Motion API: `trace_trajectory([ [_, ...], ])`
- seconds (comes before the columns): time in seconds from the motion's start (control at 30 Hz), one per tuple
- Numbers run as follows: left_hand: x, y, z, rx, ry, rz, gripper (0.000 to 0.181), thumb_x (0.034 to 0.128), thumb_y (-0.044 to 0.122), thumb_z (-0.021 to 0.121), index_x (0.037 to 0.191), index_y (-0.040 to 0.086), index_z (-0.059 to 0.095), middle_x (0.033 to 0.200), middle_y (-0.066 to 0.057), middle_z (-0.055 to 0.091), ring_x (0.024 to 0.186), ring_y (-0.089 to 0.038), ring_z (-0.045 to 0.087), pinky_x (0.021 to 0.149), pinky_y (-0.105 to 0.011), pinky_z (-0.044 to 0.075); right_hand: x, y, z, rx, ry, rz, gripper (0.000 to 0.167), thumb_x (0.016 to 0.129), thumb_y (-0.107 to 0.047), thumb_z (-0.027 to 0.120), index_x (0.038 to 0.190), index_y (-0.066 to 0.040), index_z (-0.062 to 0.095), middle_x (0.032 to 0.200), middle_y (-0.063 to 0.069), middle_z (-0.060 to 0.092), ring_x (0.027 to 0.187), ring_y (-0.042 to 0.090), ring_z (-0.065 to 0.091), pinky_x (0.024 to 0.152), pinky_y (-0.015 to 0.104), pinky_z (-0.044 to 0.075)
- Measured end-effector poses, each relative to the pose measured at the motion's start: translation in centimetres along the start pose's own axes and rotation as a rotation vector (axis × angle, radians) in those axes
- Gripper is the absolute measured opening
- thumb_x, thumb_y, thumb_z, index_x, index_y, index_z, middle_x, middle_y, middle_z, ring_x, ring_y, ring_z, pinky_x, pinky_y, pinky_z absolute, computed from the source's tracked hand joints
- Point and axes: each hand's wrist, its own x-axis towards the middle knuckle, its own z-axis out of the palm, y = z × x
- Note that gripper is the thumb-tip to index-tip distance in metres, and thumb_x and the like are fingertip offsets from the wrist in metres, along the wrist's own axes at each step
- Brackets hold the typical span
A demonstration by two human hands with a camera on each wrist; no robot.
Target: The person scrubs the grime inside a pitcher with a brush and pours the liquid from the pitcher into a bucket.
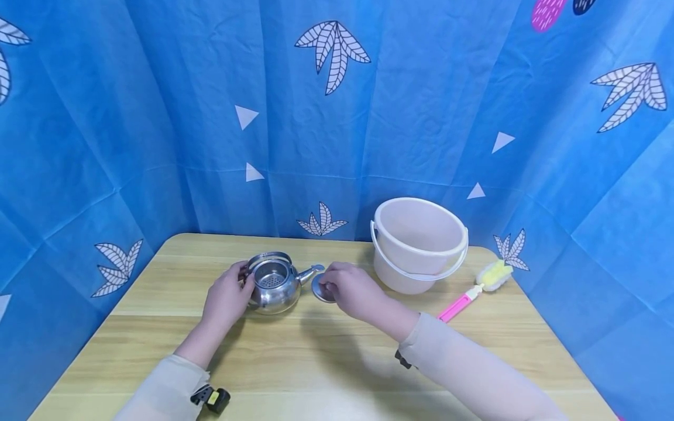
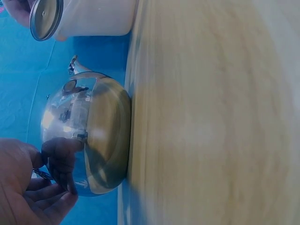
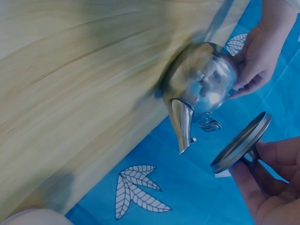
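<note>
A shiny steel teapot (image 1: 275, 295) stands on the wooden table, its top uncovered, with a perforated strainer (image 1: 272, 280) inside the mouth. Its spout points right, toward the bucket. My left hand (image 1: 227, 295) grips the teapot's left side near the rim, thumb in front and the other fingers partly hidden behind; the left wrist view shows the fingers (image 2: 49, 199) curled at a thin metal part. To the right of the spout, my right hand (image 1: 351, 291) pinches the round steel lid (image 3: 241, 143) by its knob, holding it tilted above the table.
A white bucket (image 1: 408, 272) with its handle hanging in front stands at the back right. Right of it lies a brush with a pink handle (image 1: 457, 305) and yellow-white sponge head (image 1: 495, 275). A blue patterned curtain (image 1: 337, 128) encloses the table's back and sides.
</note>
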Motion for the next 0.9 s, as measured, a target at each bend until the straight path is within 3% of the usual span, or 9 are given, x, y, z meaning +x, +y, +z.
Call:
trace_trajectory([
  [0.43, -0.1, 0.3, -0.1, 0.003, -0.017, -0.01, 0.047, 0.101, 0.019, 0.053, 0.139, -0.009, 0.049, 0.127, -0.03, 0.062, 0.116, -0.046, 0.06, 0.096, -0.059, 0.048, -1.2, 0.8, -0.7, -0.033, -0.043, 0.0, 0.024, 0.088, 0.006, 0.064, 0.098, -0.01, 0.079, 0.09, 0.0, 0.068, 0.086, 0.015, 0.064, 0.077, 0.028, 0.056],
  [0.9, -0.1, 0.1, -0.1, 0.002, -0.002, -0.003, 0.047, 0.1005, 0.019, 0.054, 0.138, -0.009, 0.05, 0.126, -0.029, 0.063, 0.113, -0.046, 0.062, 0.094, -0.059, 0.049, -2.2, 1.8, -1.6, -0.035, -0.112, 0.03, 0.029, 0.086, 0.01, 0.062, 0.077, -0.015, 0.073, 0.08, -0.003, 0.062, 0.078, 0.013, 0.056, 0.069, 0.027, 0.051],
])
